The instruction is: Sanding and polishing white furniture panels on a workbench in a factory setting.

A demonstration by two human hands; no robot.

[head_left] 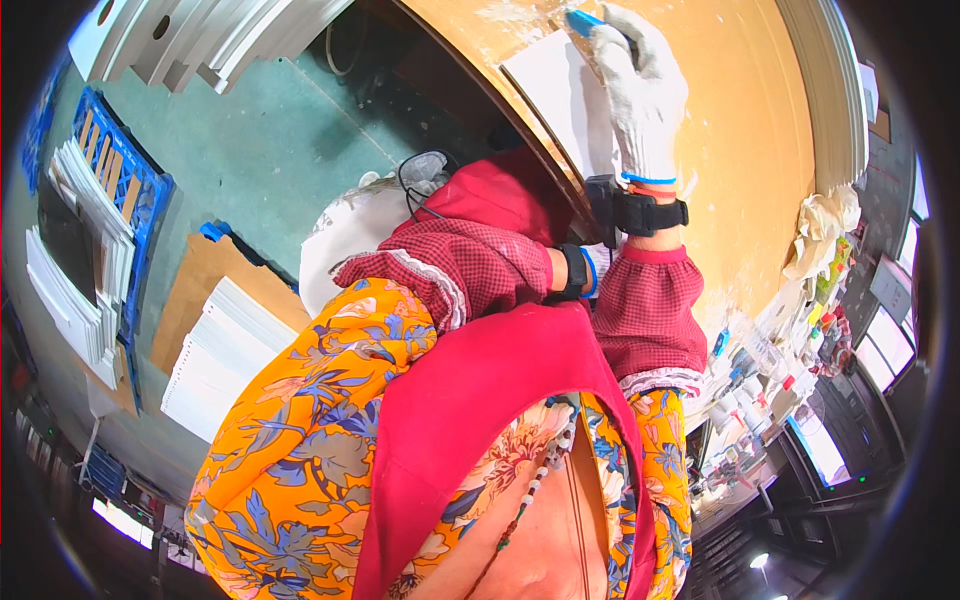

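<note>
My right hand (640,95), in a white knit glove with a blue cuff edge, reaches over the wooden tabletop. Its fingers are curled on a small blue object (582,22) whose kind I cannot make out. Beneath and beside that hand lies a flat white panel (560,85) with a dark edge strip (545,122) along its left side. My left hand (602,268) is almost wholly hidden behind the right wrist and sleeve. Only a bit of its white glove and blue cuff shows, so its fingers cannot be seen.
Around the panel spreads the curved wooden table (740,120), dusted white. White boards are stacked at the upper left (200,40) and far right. A blue pallet (150,220) and a stack of white sheets (235,345) on cardboard stand on the left floor. Crumpled paper (825,230) and clutter line the right.
</note>
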